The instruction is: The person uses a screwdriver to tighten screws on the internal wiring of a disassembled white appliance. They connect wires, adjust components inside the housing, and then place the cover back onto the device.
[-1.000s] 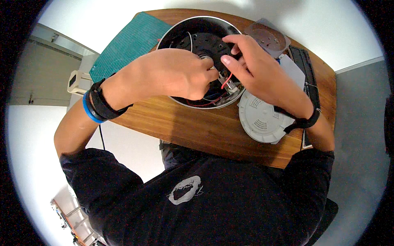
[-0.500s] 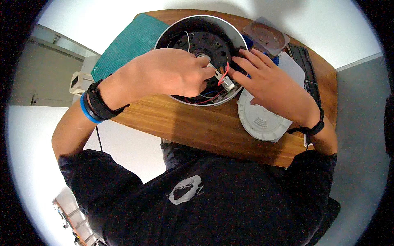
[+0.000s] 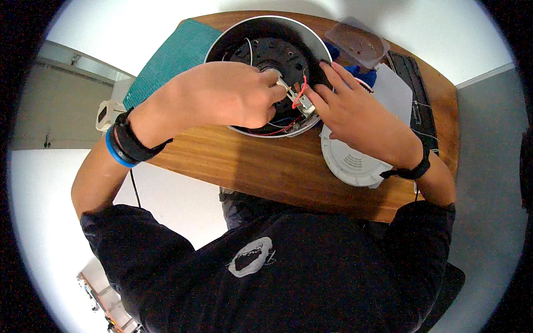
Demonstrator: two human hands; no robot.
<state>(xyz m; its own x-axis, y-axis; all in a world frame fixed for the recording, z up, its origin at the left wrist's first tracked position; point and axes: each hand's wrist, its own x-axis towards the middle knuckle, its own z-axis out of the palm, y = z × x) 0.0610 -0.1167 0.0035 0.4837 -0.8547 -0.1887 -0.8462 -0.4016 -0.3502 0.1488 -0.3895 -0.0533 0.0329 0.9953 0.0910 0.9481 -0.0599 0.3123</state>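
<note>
Bright light is whitening the wall (image 3: 139,28) as a broad shadow is crossing the wooden surface (image 3: 261,166) and shade is pooling inside the round container (image 3: 305,36). The fisheye view is bending straight edges inside a black border; grain is speckling the black shirt (image 3: 333,266).

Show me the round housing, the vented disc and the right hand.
Round housing (image 3: 280,27), head view: far inner wall.
Vented disc (image 3: 353,161), head view: vent slots.
Right hand (image 3: 362,119), head view: its back.

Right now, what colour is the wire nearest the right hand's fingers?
The wire is red; it shows best in the head view.
</note>
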